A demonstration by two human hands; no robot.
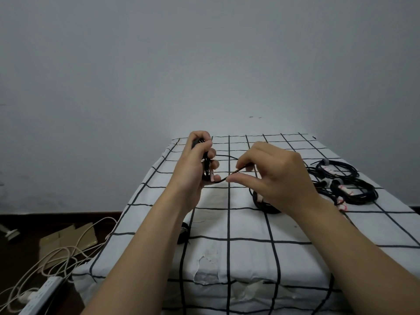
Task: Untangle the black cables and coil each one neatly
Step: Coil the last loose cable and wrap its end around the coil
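My left hand grips a small bundle of coiled black cable, held upright above the table. A loose end of that cable runs right to my right hand, which pinches it between thumb and forefinger. Under my right hand lies another black coil, partly hidden. Two coiled black cables with pinkish tags lie at the right of the table.
The table wears a white cloth with a black grid. On the floor at left lie cardboard, tangled pale cables and a white power strip. A grey wall stands behind.
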